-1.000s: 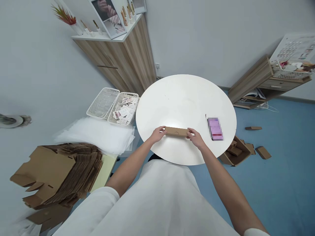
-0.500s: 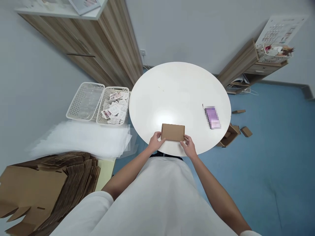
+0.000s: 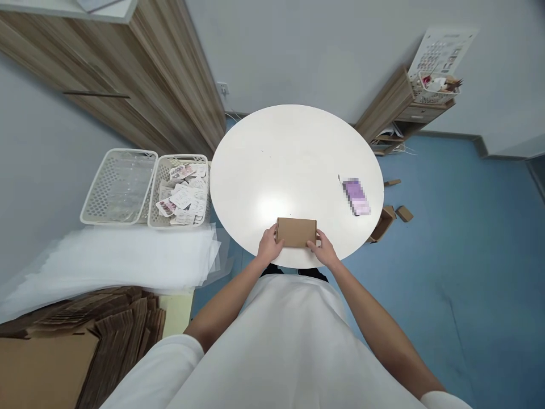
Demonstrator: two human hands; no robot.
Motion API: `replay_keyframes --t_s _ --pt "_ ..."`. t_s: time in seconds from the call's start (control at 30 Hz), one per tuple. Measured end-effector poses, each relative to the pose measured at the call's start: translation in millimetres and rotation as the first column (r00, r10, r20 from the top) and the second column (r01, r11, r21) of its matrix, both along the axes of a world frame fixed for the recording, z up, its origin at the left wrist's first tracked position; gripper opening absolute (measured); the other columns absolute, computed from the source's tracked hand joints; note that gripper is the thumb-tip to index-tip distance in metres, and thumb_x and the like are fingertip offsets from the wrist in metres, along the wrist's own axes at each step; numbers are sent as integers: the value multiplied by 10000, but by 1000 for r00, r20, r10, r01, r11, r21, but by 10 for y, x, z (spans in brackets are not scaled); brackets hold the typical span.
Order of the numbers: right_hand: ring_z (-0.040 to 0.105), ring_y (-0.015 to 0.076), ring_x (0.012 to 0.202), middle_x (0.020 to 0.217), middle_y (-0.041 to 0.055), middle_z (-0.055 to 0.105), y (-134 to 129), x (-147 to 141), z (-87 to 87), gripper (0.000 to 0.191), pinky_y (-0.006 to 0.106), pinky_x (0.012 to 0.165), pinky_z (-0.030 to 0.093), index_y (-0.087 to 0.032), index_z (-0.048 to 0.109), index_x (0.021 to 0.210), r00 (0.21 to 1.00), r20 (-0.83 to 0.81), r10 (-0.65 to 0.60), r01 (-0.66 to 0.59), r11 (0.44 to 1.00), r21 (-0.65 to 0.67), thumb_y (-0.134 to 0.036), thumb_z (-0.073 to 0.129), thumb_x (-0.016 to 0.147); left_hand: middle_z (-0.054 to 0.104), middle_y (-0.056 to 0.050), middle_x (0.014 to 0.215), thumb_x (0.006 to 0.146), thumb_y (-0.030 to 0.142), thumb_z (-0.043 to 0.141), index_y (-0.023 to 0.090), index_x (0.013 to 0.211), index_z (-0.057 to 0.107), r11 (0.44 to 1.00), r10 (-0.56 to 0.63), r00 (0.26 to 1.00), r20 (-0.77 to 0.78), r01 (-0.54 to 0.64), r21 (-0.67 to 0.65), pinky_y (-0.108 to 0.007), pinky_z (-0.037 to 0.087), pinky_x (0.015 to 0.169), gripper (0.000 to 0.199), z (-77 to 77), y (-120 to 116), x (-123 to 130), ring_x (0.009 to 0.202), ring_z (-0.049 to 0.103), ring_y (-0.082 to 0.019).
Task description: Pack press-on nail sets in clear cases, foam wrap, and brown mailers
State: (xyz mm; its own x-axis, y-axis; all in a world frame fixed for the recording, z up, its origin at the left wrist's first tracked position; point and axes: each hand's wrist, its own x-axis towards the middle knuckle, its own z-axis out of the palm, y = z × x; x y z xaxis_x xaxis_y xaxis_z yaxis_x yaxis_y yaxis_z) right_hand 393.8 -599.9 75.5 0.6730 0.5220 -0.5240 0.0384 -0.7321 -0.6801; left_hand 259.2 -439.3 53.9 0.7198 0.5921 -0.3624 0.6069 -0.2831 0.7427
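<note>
A small closed brown cardboard box (image 3: 297, 232) is at the near edge of the round white table (image 3: 298, 142). My left hand (image 3: 269, 244) grips its left end, the thumb at the near corner and the fingers along the side. At the right end my right hand (image 3: 322, 248) has closed on the box too, with its thumb on the near face. Some fingertips are hidden behind the box. Whether the box rests on the table or is slightly lifted, I cannot tell.
A blurred purple item (image 3: 356, 196) lies on the table's right side. To the left are a basket of printed cards (image 3: 181, 196), a basket with clear bags (image 3: 123, 187), white sheets (image 3: 119, 255) and flat cardboard (image 3: 46, 363). An open carton (image 3: 381, 224) stands on the floor.
The view has turned, so the surroundings sit differently in it. Both hands still hold the box; my right thumb has slid slightly inward along its near side.
</note>
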Motion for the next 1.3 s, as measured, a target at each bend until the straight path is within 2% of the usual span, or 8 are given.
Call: replay_keyframes --t_s 0.2,0.33,0.43,0.7,0.9,1.0,1.1,1.3 --pt "572 102 539 996 29 597 -527 194 110 498 274 621 441 -230 390 1229 996 46 -81 83 996 -34 -418 433 770 506 -82 1061 737 306 535 206 1259 374 997 -67 998 18 68 -46 -292 440 734 555 110 -340 318 818 537 -162" --pt "558 160 602 720 1 589 -1007 547 173 499 284 592 408 -209 436 1218 973 201 -114 131 989 -70 -461 358 794 542 -75 1015 735 410 527 198 1195 444 981 -188 982 -6 187 -48 -303 444 711 514 245 -673 811 749 551 -162" --pt "547 187 638 635 -5 555 -1442 880 196 523 288 572 390 -207 433 1229 958 220 -184 207 974 -87 -483 329 797 582 -60 958 710 476 538 203 1145 482 950 -307 950 -65 301 -85 -297 444 680 517 322 -1003 1289 732 573 -175" --pt "540 196 736 766 29 568 -2572 1915 104 590 308 644 404 -202 352 1300 895 215 -391 415 907 -77 -500 333 791 605 -96 1039 670 495 592 185 1244 397 849 -527 844 -99 519 -102 -317 439 763 681 256 -2020 2846 898 592 -236" --pt "556 197 844 1122 116 498 -3044 2510 70 679 334 751 423 -186 288 1335 782 299 -547 567 824 24 -515 415 754 458 -127 1277 705 420 598 154 1296 311 819 -538 833 132 553 -153 -336 391 905 708 145 -2571 3812 1130 471 -245" --pt "572 203 859 1189 124 473 -3145 2516 44 668 336 753 432 -197 308 1323 793 291 -535 555 832 17 -483 455 738 435 -137 1297 697 379 616 152 1288 339 817 -548 827 124 561 -133 -367 369 937 691 139 -2653 3923 1175 426 -271" --pt "591 181 791 1172 111 497 -3130 2441 -2 612 346 758 442 -203 344 1297 831 243 -501 513 858 17 -437 456 743 470 -142 1262 693 370 619 153 1248 402 813 -551 832 72 554 -177 -384 385 927 635 151 -2572 3792 1143 461 -278" --pt "589 166 740 1038 83 589 -2624 2452 72 511 342 714 475 -194 444 1210 916 154 -371 336 918 213 -411 457 747 555 -108 1142 741 359 566 188 1218 430 901 -372 923 100 385 -199 -345 463 818 526 366 -2085 3257 971 580 -215"
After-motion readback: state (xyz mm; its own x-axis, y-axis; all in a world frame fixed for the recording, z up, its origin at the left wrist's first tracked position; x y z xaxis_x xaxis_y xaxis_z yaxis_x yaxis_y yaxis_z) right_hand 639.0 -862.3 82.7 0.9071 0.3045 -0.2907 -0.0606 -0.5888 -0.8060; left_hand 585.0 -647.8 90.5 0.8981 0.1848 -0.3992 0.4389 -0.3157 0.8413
